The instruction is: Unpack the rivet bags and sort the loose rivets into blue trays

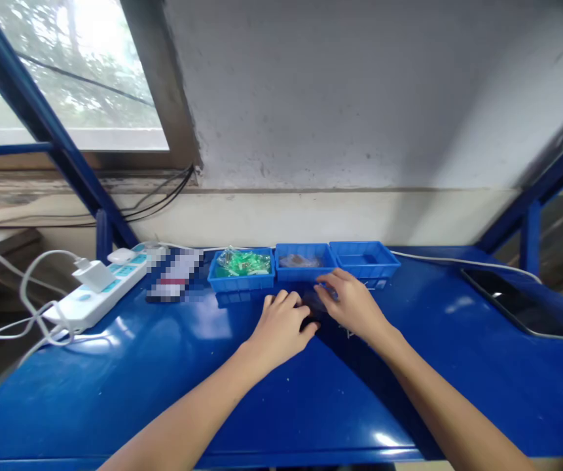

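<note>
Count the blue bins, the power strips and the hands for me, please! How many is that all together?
Blue bins: 3
Power strips: 1
Hands: 2
Total: 6

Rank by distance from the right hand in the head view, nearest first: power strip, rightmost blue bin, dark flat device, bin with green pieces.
From the right hand:
1. rightmost blue bin: just beyond it
2. bin with green pieces: left
3. dark flat device: right
4. power strip: far left
</note>
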Available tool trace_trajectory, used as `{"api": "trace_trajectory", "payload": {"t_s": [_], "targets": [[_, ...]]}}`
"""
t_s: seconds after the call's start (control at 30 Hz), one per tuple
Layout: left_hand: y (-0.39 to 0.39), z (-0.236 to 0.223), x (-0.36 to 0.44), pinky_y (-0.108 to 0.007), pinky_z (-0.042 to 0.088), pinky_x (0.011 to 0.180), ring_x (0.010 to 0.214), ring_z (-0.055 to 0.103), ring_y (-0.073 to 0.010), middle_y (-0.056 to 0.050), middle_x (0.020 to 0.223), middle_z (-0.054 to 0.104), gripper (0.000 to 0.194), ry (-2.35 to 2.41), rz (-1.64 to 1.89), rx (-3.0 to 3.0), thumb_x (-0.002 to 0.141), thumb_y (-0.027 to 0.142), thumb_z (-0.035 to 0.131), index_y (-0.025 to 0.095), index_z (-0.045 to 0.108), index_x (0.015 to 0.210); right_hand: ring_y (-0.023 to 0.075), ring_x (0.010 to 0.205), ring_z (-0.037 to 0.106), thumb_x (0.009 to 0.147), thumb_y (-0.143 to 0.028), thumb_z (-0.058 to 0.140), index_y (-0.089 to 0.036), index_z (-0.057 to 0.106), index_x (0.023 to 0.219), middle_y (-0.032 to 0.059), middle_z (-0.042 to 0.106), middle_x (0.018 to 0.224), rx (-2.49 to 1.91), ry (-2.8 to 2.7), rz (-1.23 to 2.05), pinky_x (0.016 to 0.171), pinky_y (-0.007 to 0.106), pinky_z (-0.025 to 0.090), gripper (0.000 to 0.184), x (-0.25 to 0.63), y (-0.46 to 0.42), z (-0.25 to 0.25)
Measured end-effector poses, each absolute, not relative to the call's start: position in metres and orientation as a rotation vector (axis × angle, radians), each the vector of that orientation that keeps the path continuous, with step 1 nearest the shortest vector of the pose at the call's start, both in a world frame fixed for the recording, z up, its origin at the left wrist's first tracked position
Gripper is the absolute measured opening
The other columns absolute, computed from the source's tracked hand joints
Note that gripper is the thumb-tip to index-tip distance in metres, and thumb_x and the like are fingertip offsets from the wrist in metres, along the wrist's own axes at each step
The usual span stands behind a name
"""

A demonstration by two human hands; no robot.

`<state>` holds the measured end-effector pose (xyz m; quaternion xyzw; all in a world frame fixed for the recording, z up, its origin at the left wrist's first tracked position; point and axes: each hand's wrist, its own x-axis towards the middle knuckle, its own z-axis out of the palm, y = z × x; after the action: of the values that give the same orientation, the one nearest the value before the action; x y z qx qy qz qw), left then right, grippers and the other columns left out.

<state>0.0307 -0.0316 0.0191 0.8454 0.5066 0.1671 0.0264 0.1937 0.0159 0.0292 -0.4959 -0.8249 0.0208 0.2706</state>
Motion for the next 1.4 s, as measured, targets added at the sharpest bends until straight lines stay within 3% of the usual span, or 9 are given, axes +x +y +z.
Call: {"api": "trace_trajectory", "payload": {"t_s": [0.13,0.33,0.5,0.67,0.77,0.93,1.07,1.23,1.4], "targets": [[-0.033,0.025,0.027,-0.039,0.037,0.076,0.087,0.051,-0.0232,-0.005,0.084,0.059,0.026,1.53,0.45,2.589,0.089,0.037,0.048,0.022,0.069,0.09,0.023,0.083,0.052,0.077,-0.025,0.06,-0.017,0.065,0.088,0.009,0.058,0.088,-1.308,-2.348,0.18,0.08,0.036,0.04,0.015,0.199,0.018,0.013],[-0.025,0.017,0.026,-0.037,0.036,0.075,0.08,0.052,-0.0224,-0.004,0.077,0.058,0.028,1.487,0.675,2.314,0.086,0.039,0.05,0.018,0.065,0.076,0.0181,0.079,0.05,0.076,-0.008,0.051,-0.019,0.054,0.074,0.0034,0.055,0.078,-1.186,-2.267,0.274,0.074,0.031,0.04,0.011,0.188,0.019,0.013],[-0.011,0.014,0.019,-0.026,0.039,0.061,0.064,0.052,-0.0146,-0.002,0.067,0.055,0.048,1.402,0.984,1.8,0.094,0.046,0.025,0.015,0.059,0.08,0.0179,0.08,0.049,0.076,-0.007,0.048,-0.02,0.049,0.073,0.0033,0.051,0.079,-0.988,-2.05,0.345,0.073,0.03,0.042,0.014,0.181,0.007,0.022],[-0.008,0.02,0.017,-0.022,0.04,0.057,0.062,0.053,-0.0116,-0.001,0.071,0.059,0.025,1.238,1.164,1.481,0.084,0.038,0.052,0.014,0.06,0.086,0.0201,0.088,0.048,0.076,-0.01,0.049,-0.02,0.056,0.076,0.0062,0.045,0.089,-0.912,-1.965,0.319,0.081,0.036,0.042,0.013,0.175,0.0,0.022],[-0.01,0.021,0.018,-0.024,0.043,0.064,0.068,0.055,-0.0124,-0.002,0.077,0.06,0.015,1.291,1.318,1.563,0.083,0.03,0.054,0.016,0.06,0.087,0.0223,0.095,0.046,0.072,-0.016,0.056,-0.021,0.062,0.079,0.0074,0.044,0.096,-0.975,-1.862,0.513,0.082,0.038,0.042,0.011,0.174,0.0,0.025],[-0.014,0.019,0.018,-0.028,0.047,0.074,0.08,0.057,-0.0151,-0.003,0.086,0.06,0.01,1.303,1.436,2.143,0.083,0.017,0.055,0.019,0.064,0.086,0.0109,0.061,0.046,0.075,-0.035,0.057,-0.017,0.055,0.062,-0.0008,0.049,0.066,-1.001,-1.398,1.366,0.058,0.024,0.036,0.022,0.176,0.004,0.029],[-0.014,0.012,0.019,-0.029,0.047,0.083,0.089,0.057,-0.0154,-0.003,0.09,0.057,0.012,1.274,1.352,2.242,0.085,0.017,0.054,0.02,0.063,0.092,0.0068,0.045,0.037,0.07,-0.037,0.061,-0.017,0.048,0.06,-0.0048,0.044,0.052,-1.083,-1.189,1.477,0.044,0.021,0.024,0.026,0.175,0.009,0.023],[-0.017,0.007,0.027,-0.036,0.045,0.091,0.103,0.054,-0.0199,-0.007,0.105,0.057,0.022,1.365,1.148,2.28,0.085,0.023,0.054,0.02,0.058,0.107,0.0062,0.044,0.037,0.067,-0.04,0.064,-0.019,0.045,0.069,-0.0073,0.04,0.054,-1.048,-0.975,1.367,0.042,0.02,0.026,0.028,0.193,0.022,0.037],[-0.029,0.008,0.041,-0.05,0.035,0.099,0.127,0.037,-0.029,-0.009,0.135,0.047,0.047,1.252,0.67,2.58,0.086,0.039,0.053,0.024,0.044,0.13,0.0088,0.049,0.044,0.075,-0.037,0.063,-0.022,0.047,0.08,-0.0052,0.047,0.062,-0.853,-0.765,0.413,0.049,0.024,0.036,0.022,0.226,0.027,0.078]]}}
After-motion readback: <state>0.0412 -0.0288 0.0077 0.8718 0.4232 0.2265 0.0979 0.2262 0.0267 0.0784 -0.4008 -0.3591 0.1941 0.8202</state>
